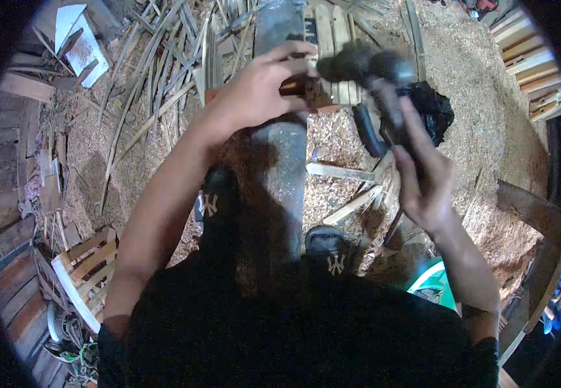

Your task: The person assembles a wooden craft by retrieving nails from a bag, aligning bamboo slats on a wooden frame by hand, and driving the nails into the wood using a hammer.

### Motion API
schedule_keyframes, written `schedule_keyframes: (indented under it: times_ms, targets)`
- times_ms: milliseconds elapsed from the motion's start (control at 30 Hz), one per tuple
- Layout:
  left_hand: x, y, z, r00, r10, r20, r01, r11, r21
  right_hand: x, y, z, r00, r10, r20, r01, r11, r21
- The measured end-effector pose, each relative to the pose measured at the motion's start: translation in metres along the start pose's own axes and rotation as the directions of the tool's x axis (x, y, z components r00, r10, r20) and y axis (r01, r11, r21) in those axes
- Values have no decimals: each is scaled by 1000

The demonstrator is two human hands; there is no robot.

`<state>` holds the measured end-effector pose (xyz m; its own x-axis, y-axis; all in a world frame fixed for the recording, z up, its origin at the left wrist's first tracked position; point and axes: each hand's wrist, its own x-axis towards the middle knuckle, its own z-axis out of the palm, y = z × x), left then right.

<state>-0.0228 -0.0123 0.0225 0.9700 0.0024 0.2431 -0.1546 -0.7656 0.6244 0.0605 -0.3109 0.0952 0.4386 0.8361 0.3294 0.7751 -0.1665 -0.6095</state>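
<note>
My right hand [426, 178] is closed around the handle of a hammer. Its dark head [390, 68] is smeared by motion, just right of my left hand. My left hand [271, 84] is closed, fingers bent over a small wooden piece [316, 90] at the far end of a grey beam [280, 161]. My fingers partly hide that piece. Beyond it lie pale wooden slats [342, 32] side by side. A curved black object [369, 132] and a black plastic bag [437, 113] rest near the hammer.
Wood shavings [474, 84] cover the floor. Long thin offcuts [144, 71] are heaped at the left, short sticks [342, 172] right of the beam. My feet [326, 242] straddle the beam. Stacked slats [529, 58] stand far right, a green-and-white object [436, 284] near my right arm.
</note>
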Motion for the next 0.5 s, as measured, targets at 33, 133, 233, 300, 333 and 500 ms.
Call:
schedule_keyframes:
  times_ms: [33,133,233,300,333,500]
  targets:
    - [0,-3,4,998,43,-51,-44,998,-38,-3,-6,-6,994,112,1,-112,993,38]
    - [-2,-2,4,998,30,-57,-32,999,-35,-14,1,2,993,23,-112,-14,996,86]
    - [2,2,-1,1000,13,7,-12,999,-51,-15,3,13,963,184,199,-179,983,-45]
    - [4,4,-1,998,-33,53,37,997,-63,-11,3,5,963,207,173,-218,975,49]
    - [4,2,0,1000,10,15,-9,1000,-30,-9,2,2,959,232,161,-256,956,146]
    - [0,-11,7,1000,10,-16,-12,993,-120,-17,4,6,996,9,-93,-3,998,65]
